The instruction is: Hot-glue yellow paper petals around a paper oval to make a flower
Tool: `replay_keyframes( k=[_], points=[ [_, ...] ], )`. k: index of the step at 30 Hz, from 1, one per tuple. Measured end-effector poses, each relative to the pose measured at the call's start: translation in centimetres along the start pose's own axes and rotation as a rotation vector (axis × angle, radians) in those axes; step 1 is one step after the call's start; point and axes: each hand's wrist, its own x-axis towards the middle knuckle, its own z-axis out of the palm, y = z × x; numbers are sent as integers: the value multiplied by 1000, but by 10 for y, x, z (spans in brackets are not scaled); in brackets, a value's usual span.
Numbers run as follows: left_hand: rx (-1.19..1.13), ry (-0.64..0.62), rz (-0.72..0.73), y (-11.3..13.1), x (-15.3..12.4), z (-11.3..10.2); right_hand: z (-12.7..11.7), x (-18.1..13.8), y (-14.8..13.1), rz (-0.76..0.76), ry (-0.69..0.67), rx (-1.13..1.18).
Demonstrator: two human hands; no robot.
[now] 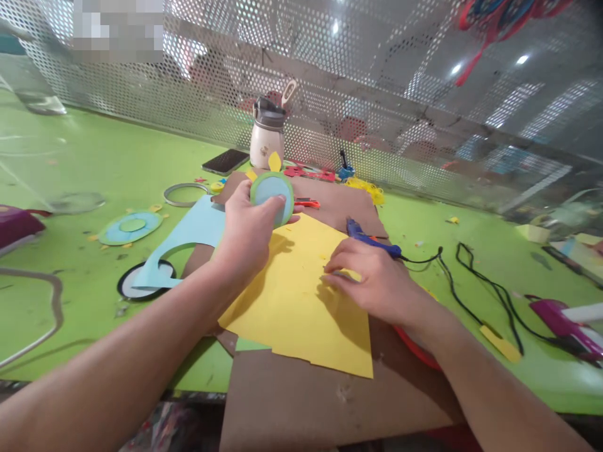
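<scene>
My left hand (247,235) is closed on a round foam disc (272,194), green at the rim and light blue in the middle, with a yellow petal stuck on its top edge. It holds the disc up above a yellow foam sheet (301,307). My right hand (374,279) rests on that sheet, fingers pinched at a small yellow piece (351,274). The yellow sheet lies on brown cardboard (301,402). A blue glue gun (370,237) lies just beyond my right hand.
A light blue sheet (186,242) with round cut-outs lies left, near another blue-green disc (129,227) and a ring (184,194). At the back stand a bottle (267,135) and a phone (225,161), before a perforated metal screen (377,113). Black cable (475,295) runs right.
</scene>
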Motion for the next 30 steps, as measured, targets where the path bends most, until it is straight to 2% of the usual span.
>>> replay_keyframes(
  k=[4,8,12,20,24,26,30],
  points=[
    [15,-16,-51,0,-1,0,17,2,-26,-137,-157,-139],
    [30,-54,-114,1,-5,1,29,7,-39,-236,-214,-382],
    [25,-90,-148,2,-8,1,28,12,-46,-320,-270,-497],
    [-20,-160,-170,7,-11,-1,36,23,-67,-326,-247,-531],
    [-54,-188,-192,8,-11,-1,32,20,-61,-280,-202,-467],
    [-68,-198,-208,8,-11,-2,24,18,-51,-206,-141,-360],
    [-77,-226,-227,8,-11,-3,2,15,-19,7,75,115]
  ],
)
